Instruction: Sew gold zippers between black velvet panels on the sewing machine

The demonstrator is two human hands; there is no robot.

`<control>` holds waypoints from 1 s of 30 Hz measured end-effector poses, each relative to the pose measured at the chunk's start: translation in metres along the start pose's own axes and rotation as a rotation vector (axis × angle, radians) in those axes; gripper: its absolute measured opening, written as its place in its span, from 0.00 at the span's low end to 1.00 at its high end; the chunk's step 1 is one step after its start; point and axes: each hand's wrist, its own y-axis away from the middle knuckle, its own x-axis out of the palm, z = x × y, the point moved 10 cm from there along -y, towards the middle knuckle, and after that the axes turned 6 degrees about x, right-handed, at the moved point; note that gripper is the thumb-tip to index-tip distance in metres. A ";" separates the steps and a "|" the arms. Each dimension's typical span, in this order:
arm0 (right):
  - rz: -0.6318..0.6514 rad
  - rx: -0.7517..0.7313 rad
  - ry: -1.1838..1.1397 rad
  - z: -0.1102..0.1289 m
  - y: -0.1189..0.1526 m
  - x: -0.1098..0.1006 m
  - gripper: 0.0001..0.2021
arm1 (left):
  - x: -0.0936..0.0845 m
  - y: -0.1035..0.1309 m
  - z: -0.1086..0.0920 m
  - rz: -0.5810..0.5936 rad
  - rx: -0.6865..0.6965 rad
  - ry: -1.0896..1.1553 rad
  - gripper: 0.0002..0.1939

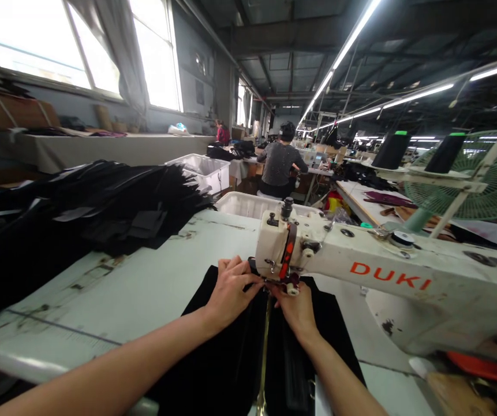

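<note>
A piece of black fabric lies under the head of a white sewing machine marked DUKI. Down its middle runs a narrow gold-coloured strip that looks like a metal zipper. My left hand is on the left of the strip, fingers curled and thumb and forefinger pinched together close to the presser foot. On the other side, my right hand grips the fabric beside the needle area, its fingertips partly hidden by the machine head. What exactly lies between the fingertips is too small to see.
A large heap of black cut pieces covers the table's left side. White plastic bins stand beyond the table. Black thread cones and a green fan are at right. A person sits ahead, back turned.
</note>
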 end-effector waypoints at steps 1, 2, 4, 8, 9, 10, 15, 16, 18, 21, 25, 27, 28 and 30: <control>-0.002 -0.004 0.020 0.000 0.000 -0.001 0.15 | -0.001 0.000 -0.004 -0.013 0.032 -0.025 0.05; -0.005 -0.008 0.042 0.000 0.001 -0.002 0.14 | -0.003 0.000 -0.007 -0.024 0.062 -0.048 0.05; -0.014 -0.015 0.094 0.000 0.001 -0.005 0.12 | -0.004 0.001 -0.013 -0.040 0.112 -0.091 0.07; -0.050 -0.015 0.240 0.000 -0.001 -0.016 0.10 | -0.006 0.004 -0.020 -0.067 0.170 -0.167 0.08; -0.075 -0.019 0.288 0.001 -0.001 -0.021 0.09 | -0.006 0.004 -0.021 -0.072 0.179 -0.184 0.09; -0.104 -0.025 0.337 0.002 -0.001 -0.026 0.09 | -0.006 0.005 -0.022 -0.077 0.189 -0.201 0.09; -0.217 -0.047 0.527 0.009 0.000 -0.045 0.08 | -0.005 0.006 -0.027 -0.072 0.238 -0.275 0.11; -0.227 -0.055 0.545 0.010 0.000 -0.046 0.07 | -0.005 0.006 -0.029 -0.067 0.247 -0.289 0.11; -0.241 -0.071 0.566 0.011 0.000 -0.046 0.06 | -0.004 0.005 -0.030 -0.055 0.261 -0.314 0.12; -0.238 -0.057 0.567 0.009 -0.001 -0.046 0.06 | -0.003 0.005 -0.032 -0.050 0.275 -0.341 0.12; -0.225 -0.034 0.529 0.009 -0.001 -0.047 0.07 | -0.004 0.005 -0.034 -0.060 0.290 -0.360 0.14; -0.209 -0.040 0.486 0.010 -0.002 -0.046 0.06 | -0.004 0.005 -0.035 -0.062 0.296 -0.364 0.13; -0.187 -0.037 0.455 0.009 -0.004 -0.044 0.05 | -0.004 0.005 -0.035 -0.064 0.298 -0.364 0.13; -0.109 -0.018 0.382 0.003 -0.007 -0.037 0.04 | -0.003 0.005 -0.035 -0.069 0.301 -0.364 0.12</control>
